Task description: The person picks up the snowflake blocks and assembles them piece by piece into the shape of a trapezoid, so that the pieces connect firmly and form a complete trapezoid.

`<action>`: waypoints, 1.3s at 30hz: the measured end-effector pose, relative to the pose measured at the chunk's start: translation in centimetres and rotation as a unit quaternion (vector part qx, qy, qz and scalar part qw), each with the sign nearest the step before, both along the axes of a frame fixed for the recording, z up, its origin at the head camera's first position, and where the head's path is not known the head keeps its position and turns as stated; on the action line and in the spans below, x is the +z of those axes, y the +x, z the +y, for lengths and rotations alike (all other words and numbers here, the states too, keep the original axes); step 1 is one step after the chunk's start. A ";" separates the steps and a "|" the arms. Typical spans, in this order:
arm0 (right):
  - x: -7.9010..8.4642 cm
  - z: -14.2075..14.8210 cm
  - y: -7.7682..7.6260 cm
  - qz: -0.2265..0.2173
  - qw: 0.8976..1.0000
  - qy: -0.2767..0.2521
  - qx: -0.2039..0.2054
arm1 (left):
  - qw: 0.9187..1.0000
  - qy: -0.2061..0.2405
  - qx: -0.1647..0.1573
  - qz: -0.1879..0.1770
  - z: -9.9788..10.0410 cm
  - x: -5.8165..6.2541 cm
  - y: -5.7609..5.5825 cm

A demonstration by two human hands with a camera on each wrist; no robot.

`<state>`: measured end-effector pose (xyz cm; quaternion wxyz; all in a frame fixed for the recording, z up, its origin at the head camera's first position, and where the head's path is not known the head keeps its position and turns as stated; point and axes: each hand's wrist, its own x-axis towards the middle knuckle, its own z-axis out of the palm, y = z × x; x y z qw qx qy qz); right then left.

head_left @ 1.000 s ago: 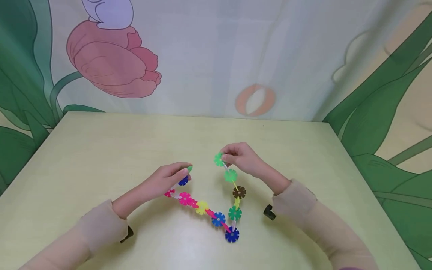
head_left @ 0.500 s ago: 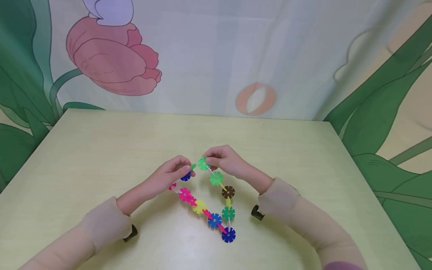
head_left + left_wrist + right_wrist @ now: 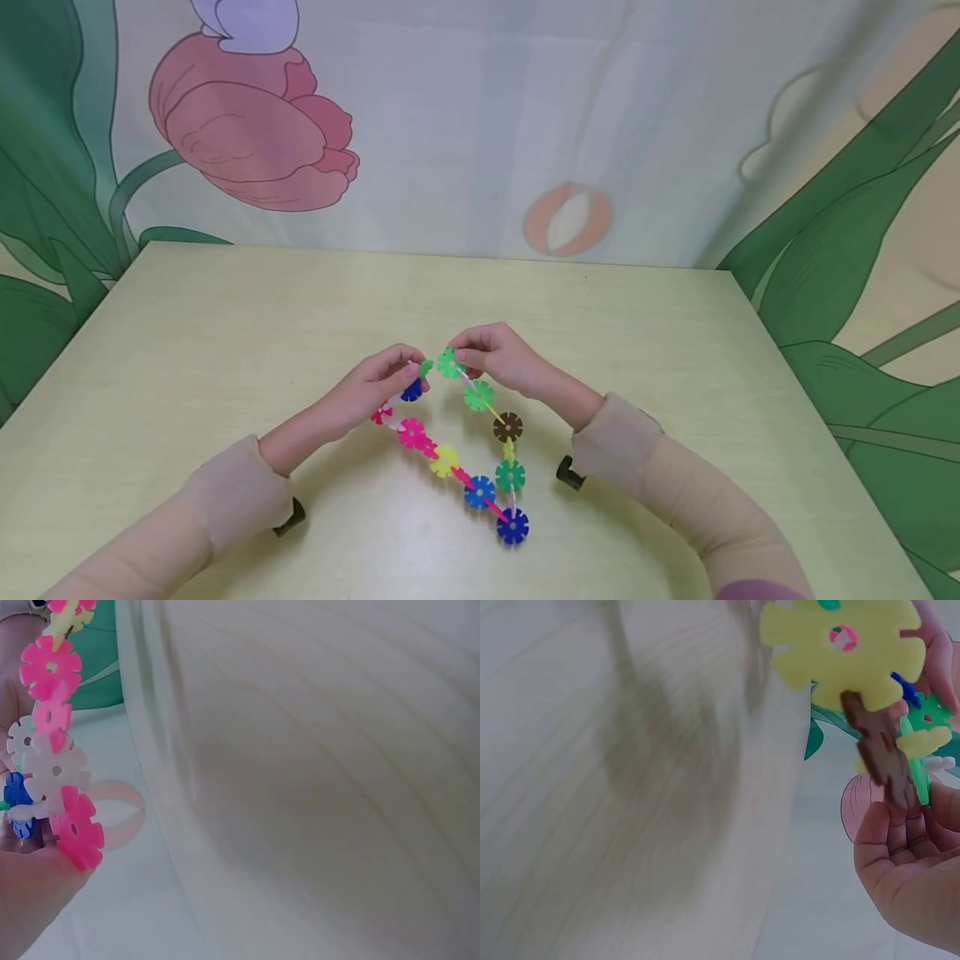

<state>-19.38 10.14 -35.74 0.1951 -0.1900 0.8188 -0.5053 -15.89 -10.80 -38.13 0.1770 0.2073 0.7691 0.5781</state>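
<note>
A chain of notched plastic snowflake discs hangs between both hands, bent to a low point at a dark blue disc (image 3: pixel 513 527). My left hand (image 3: pixel 367 387) pinches one end by a blue disc (image 3: pixel 412 389), and a green disc (image 3: pixel 426 367) sticks out past the fingertips. The right hand (image 3: pixel 498 354) pinches a light green disc (image 3: pixel 450 363) at the other end. A narrow gap separates these two green discs. In the left wrist view, pink discs (image 3: pixel 51 667) and a white disc (image 3: pixel 56 771) pass close to the thumb. A brown disc (image 3: pixel 881 750) and a yellow disc (image 3: pixel 840 649) show in the right wrist view.
Below the hands lies a pale wooden tabletop (image 3: pixel 225 333). A curtain printed with flowers and leaves (image 3: pixel 450 125) hangs behind its far edge. Dark clip-like pieces (image 3: pixel 571 472) show below the sleeves.
The right hand has come left with its end of the chain, bringing the two ends close together. The left hand has shifted slightly up. In the last half second little has moved.
</note>
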 end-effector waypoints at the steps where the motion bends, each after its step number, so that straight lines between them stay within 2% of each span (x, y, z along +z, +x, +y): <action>1: -0.1 0.0 0.0 0.000 1.000 -0.002 0.000 | 1.000 0.002 0.001 0.003 0.0 -0.1 0.0; 9: -0.5 -0.2 0.5 0.012 1.000 -0.008 0.009 | 1.000 0.019 -0.002 0.025 -0.3 -1.0 0.1; 22: 0.8 -0.4 1.0 0.006 1.000 -0.014 0.028 | 0.997 0.069 -0.024 0.005 -0.8 -0.4 -0.1; 33: 1.6 0.0 0.3 -0.003 0.999 -0.019 0.036 | 0.998 0.064 -0.024 -0.004 -0.3 0.6 -0.5; 39: 1.5 0.2 0.3 0.002 0.999 -0.007 0.054 | 0.999 0.040 -0.029 -0.014 -0.2 0.8 -0.6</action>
